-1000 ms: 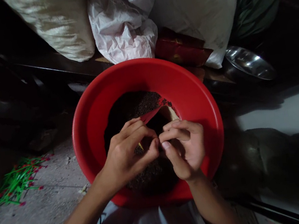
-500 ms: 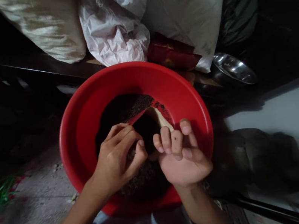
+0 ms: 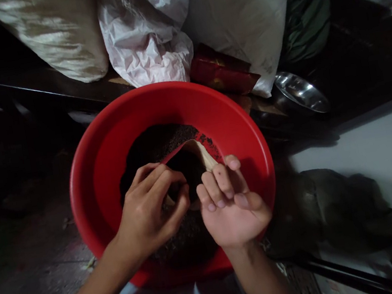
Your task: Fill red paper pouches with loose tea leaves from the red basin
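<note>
A red plastic basin (image 3: 79,136) stands right in front of me with dark, crumbly material (image 3: 157,141), like soil, in its bottom. Inside it is a bag (image 3: 206,158), reddish outside and beige inside, its mouth spread between my hands. My left hand (image 3: 149,205) is bent with its thumb close to the curled fingers, closed at the bag's left edge. My right hand (image 3: 233,201) is turned palm up, and its curled fingers meet the bag's right edge. The fingers partly hide where each hand grips. What lies deep in the bag is too dark to tell.
Behind the basin, a cream sack (image 3: 68,38), a crumpled white sack (image 3: 149,49) and a larger pale sack (image 3: 241,14) rest on a dark ledge. A dark red packet (image 3: 221,70) lies before them. A shiny metal bowl (image 3: 301,91) sits to the right.
The whole view has shifted slightly, with the basin and sacks a little further left. My right hand's fingers have tilted a little; my left hand keeps nearly the same pose.
</note>
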A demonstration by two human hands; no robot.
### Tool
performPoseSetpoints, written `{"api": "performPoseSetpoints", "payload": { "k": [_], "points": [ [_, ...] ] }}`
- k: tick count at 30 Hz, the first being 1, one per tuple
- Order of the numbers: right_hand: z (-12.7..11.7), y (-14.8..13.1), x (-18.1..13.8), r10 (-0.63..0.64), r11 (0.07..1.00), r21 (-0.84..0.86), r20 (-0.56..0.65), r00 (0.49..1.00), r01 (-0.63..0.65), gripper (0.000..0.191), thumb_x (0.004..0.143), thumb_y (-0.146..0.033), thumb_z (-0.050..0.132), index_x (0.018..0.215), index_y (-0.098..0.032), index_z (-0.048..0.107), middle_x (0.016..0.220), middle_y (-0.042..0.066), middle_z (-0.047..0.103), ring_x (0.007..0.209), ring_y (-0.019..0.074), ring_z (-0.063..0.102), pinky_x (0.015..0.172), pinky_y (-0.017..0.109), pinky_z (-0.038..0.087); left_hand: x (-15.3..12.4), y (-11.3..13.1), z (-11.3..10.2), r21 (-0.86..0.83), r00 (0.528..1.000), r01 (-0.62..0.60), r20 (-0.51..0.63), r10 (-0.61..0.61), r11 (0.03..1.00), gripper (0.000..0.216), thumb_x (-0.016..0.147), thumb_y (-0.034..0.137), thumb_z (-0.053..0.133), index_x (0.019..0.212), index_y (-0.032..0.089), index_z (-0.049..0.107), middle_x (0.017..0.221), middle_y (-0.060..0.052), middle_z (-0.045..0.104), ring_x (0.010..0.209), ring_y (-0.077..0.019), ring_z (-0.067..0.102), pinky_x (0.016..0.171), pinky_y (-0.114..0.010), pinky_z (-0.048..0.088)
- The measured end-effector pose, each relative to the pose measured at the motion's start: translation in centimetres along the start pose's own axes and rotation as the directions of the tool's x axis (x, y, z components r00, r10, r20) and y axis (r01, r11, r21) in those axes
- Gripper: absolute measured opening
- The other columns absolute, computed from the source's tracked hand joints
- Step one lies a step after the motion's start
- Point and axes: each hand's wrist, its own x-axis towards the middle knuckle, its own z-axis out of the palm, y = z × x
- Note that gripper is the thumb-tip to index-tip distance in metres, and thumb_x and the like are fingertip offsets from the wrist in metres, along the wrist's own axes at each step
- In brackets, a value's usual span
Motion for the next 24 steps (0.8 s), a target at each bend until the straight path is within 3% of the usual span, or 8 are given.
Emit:
{"api": "performPoseSetpoints", "payload": {
  "k": [4,11,18,24],
  "points": [
    [0.25,0.14,-0.03,-0.064,0.979,-0.195,-0.031,0.997,0.057,0.049,0.069,-0.01,0.065,0.111,-0.033,0.054,0.08,-0.006,0.037,0.058,0.0091,0.037,0.05,0.023,0.036,-0.03,0.11,0.13,-0.058,1.0,0.013,-0.027,-0.014,0.998,0.013,0.091,0.009,0.063,0.099,0.018,0.059,0.081,0.001,0.063,0.076,-0.0135,0.062,0.098,-0.039,0.054],
    [0.51,0.36,0.12,-0.171,0.902,-0.41,-0.054,0.984,0.135,0.046,0.071,-0.013,0.065,0.111,-0.032,0.051,0.091,-0.004,0.041,0.066,0.0087,0.045,0.057,0.024,0.044,-0.13,0.34,0.1,-0.122,0.998,0.038,-0.052,-0.045,0.992,0.011,0.091,0.01,0.064,0.097,0.018,0.062,0.078,0.003,0.063,0.07,-0.0117,0.06,0.1,-0.041,0.052],
    [0.27,-0.3,-0.27,-0.214,0.791,-0.577,0.051,0.976,0.203,0.059,0.074,-0.005,0.069,0.118,-0.039,0.048,0.119,-0.001,0.049,0.092,0.0118,0.059,0.059,0.021,0.053,-0.37,0.44,0.1,-0.149,0.996,0.05,-0.064,-0.06,0.988,0.011,0.091,0.011,0.064,0.097,0.019,0.063,0.076,0.004,0.062,0.066,-0.0107,0.059,0.098,-0.041,0.053],
    [0.48,-0.04,-0.28,-0.335,0.652,-0.688,0.117,0.935,0.32,0.066,0.077,-0.001,0.068,0.123,-0.043,0.049,0.129,0.0,0.049,0.094,0.0146,0.064,0.057,0.026,0.057,-0.15,0.6,-0.04,-0.184,0.995,0.081,-0.048,-0.091,0.98,0.007,0.095,0.015,0.059,0.095,0.021,0.063,0.076,0.003,0.069,0.068,-0.0123,0.063,0.099,-0.041,0.053]
  ]
}}
